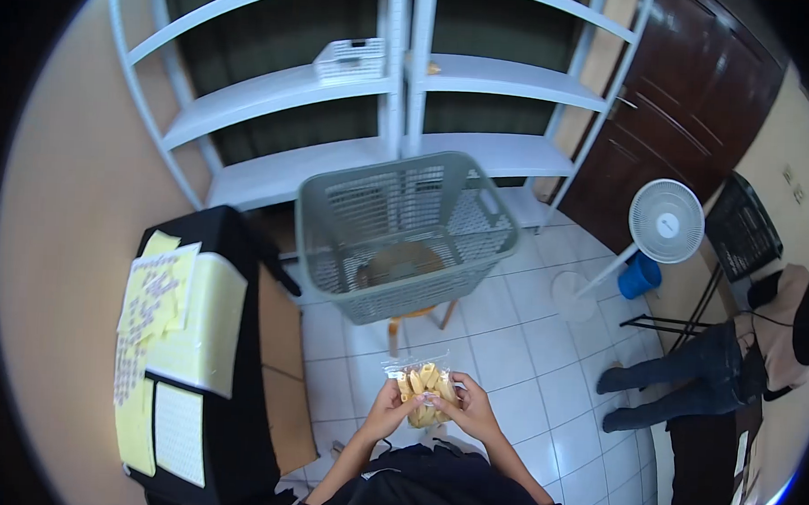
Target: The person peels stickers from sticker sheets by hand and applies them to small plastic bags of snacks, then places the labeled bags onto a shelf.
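Note:
Between my two hands is a clear zip bag of tube pasta (428, 376), held upright in front of my body. My left hand (387, 409) grips its left side, with the thumb on the front of the bag. On the other side my right hand (472, 411) pinches the right edge, its thumb also on the front. Both thumbs come close together near a small pale label at the middle. Just beyond the bag, a large grey-green plastic basket (402, 299) rests on a wooden stool (395, 335). A round brown patch shows through the basket's floor.
White metal shelves (285, 89) stand at the back, with a small white basket (351, 61) on one. Left is a black-covered table (243, 426) with yellow and white sheets (180, 423). To the right are a fan (666, 221), a blue bin (639, 277) and a seated person (706, 365).

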Action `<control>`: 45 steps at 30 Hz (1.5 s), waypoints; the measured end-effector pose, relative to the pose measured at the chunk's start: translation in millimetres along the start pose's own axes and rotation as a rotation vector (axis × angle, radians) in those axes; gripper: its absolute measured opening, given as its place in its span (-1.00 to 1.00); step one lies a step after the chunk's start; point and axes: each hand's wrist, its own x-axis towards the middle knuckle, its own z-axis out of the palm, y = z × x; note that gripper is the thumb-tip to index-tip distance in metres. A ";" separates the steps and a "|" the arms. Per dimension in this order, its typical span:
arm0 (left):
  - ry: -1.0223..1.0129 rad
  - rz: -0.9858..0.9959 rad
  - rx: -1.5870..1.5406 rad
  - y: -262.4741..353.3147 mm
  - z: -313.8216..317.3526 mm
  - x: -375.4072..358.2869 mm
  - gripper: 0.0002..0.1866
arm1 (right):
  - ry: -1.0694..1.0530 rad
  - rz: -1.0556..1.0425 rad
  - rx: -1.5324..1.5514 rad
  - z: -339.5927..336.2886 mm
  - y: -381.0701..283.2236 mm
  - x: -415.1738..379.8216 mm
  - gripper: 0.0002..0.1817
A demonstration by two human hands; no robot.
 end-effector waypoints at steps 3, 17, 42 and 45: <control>0.041 0.098 -0.054 -21.5 44.6 53.9 -0.57 | 0.155 -0.081 -0.208 -62.6 -2.6 0.6 -0.59; 0.168 0.084 -0.089 -59.3 72.1 233.3 -0.62 | 0.129 0.056 -0.096 -195.2 -1.6 104.2 -0.73; 0.814 0.393 0.006 6.8 75.8 536.6 -0.36 | -0.611 -0.345 -0.399 -343.0 -168.9 579.7 -0.79; 0.853 0.198 0.208 -9.8 90.2 564.5 -0.31 | -0.421 -0.352 -0.171 -354.1 -214.1 650.8 -0.84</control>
